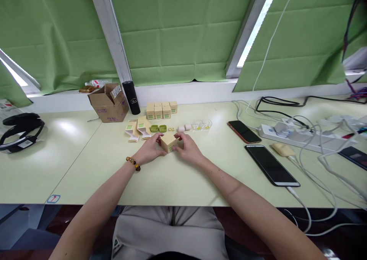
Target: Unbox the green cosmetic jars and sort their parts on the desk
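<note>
A small tan cardboard box [168, 140] with a green-edged label stands on the table between my hands. My left hand [153, 147] grips its left side, a beaded bracelet on that wrist. From the right, my right hand [186, 147] closes its fingers on the opposite side. Just behind are two green square cups [158, 128], tiny yellow pieces [171, 129], two pale pink rolls [184, 128] and clear plastic cups [202, 125] with yellow bits inside. Two unfolded box sleeves [138, 128] lie to the left.
Several closed small boxes [162, 110] stand at the back near a black bottle [131, 98] and an open carton [109, 103]. To the right lie two phones [272, 165], a power strip [298, 137] and tangled cables. A black headset [21, 132] sits far left.
</note>
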Demonstrator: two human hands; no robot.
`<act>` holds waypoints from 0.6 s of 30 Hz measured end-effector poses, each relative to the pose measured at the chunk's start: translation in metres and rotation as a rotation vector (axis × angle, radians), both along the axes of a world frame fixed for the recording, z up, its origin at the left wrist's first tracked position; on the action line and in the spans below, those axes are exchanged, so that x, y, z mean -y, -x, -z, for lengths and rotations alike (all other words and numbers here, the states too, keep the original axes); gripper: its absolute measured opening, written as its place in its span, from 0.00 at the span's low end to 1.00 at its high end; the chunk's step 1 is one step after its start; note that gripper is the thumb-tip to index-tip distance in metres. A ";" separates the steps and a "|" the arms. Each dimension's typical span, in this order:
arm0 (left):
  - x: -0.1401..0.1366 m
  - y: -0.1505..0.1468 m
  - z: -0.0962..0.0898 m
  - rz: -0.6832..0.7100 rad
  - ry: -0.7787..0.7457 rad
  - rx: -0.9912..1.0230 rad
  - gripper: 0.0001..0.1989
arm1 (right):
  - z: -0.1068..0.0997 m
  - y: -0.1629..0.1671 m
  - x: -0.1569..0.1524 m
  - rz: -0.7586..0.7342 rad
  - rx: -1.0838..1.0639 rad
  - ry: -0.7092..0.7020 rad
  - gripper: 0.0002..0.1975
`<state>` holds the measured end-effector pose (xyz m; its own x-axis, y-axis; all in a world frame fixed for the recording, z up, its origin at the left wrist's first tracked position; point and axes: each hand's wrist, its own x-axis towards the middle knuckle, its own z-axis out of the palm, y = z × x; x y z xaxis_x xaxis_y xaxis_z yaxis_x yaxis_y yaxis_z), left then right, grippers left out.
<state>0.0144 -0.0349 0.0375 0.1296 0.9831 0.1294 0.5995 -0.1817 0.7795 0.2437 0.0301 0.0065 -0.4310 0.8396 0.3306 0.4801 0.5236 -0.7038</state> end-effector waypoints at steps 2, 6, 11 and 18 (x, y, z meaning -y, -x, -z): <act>-0.002 0.004 0.003 0.030 -0.003 0.033 0.36 | 0.002 -0.003 -0.005 0.105 0.018 0.004 0.17; -0.006 0.008 0.010 0.003 -0.076 0.051 0.32 | 0.005 -0.006 -0.011 0.037 -0.068 0.097 0.20; -0.008 0.005 0.015 -0.004 -0.146 -0.014 0.37 | 0.004 -0.001 -0.005 -0.103 -0.145 0.027 0.35; -0.002 -0.006 0.010 -0.048 -0.131 -0.085 0.35 | 0.006 0.002 -0.001 -0.181 -0.135 0.081 0.32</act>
